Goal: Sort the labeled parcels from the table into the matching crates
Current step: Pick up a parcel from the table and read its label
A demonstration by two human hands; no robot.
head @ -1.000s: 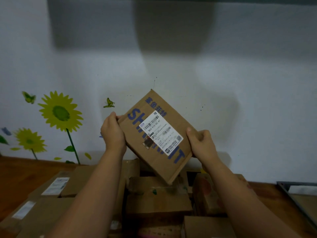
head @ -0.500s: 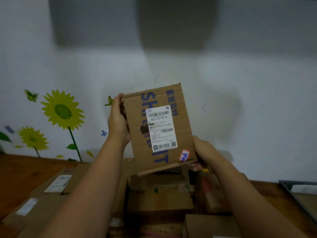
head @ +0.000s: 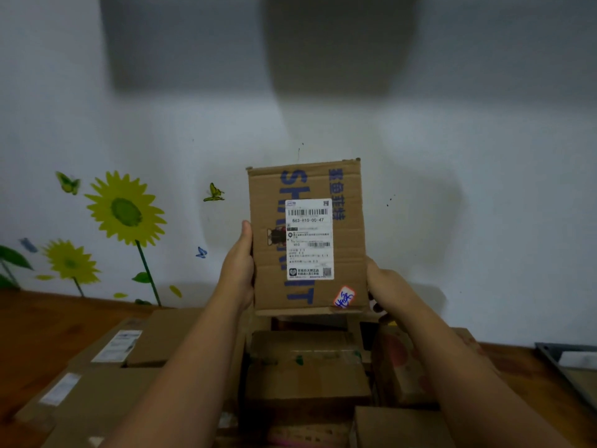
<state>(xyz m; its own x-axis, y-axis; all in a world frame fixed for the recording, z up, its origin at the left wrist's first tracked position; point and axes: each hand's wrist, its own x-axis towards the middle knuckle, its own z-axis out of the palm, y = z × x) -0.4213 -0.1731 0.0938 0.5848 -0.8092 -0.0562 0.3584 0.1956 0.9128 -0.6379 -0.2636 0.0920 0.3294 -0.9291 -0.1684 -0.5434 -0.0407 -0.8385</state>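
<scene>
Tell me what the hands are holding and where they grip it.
A flat cardboard parcel, held upright with its shipping label facing the camera. The left hand holds its left edge, the right hand its lower right edge.

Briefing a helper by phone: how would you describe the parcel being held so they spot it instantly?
Find the white wall with sunflower stickers; before it, above the pile of boxes, the left hand and right hand hold a cardboard parcel upright. Only it shows blue lettering and a red-edged sticker at its bottom corner.
</scene>
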